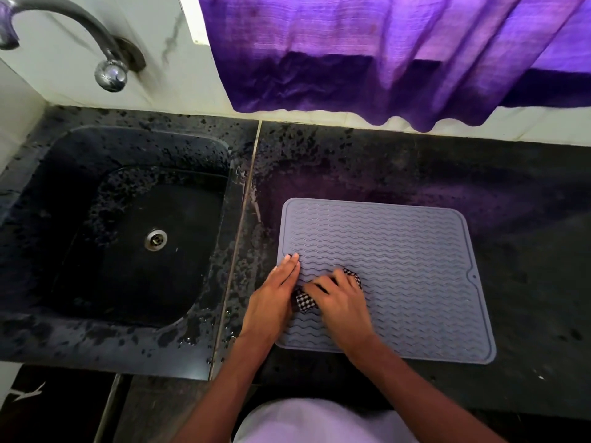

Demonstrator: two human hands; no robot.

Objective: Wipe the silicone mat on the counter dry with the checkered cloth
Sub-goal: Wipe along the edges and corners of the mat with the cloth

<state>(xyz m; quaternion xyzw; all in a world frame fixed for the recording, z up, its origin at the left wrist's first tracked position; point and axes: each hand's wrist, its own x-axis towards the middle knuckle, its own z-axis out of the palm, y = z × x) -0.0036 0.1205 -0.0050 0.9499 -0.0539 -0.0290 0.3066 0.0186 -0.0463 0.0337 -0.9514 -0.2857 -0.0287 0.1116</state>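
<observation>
Under the right grip (339, 302), whose curled fingers bunch the cloth (303, 303) on the mat (399, 251), long strokes along the wavy ribs, from the grip toward the far side, should dry best, while the flat left grip (275, 289) beside it pins the mat to the counter (527, 203).

Purple curtain (399, 55) above black counter (415, 167)

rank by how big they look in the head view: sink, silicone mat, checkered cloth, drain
1. sink and silicone mat, too alike to rank
2. checkered cloth, bunched, partly under the right hand
3. drain
</observation>
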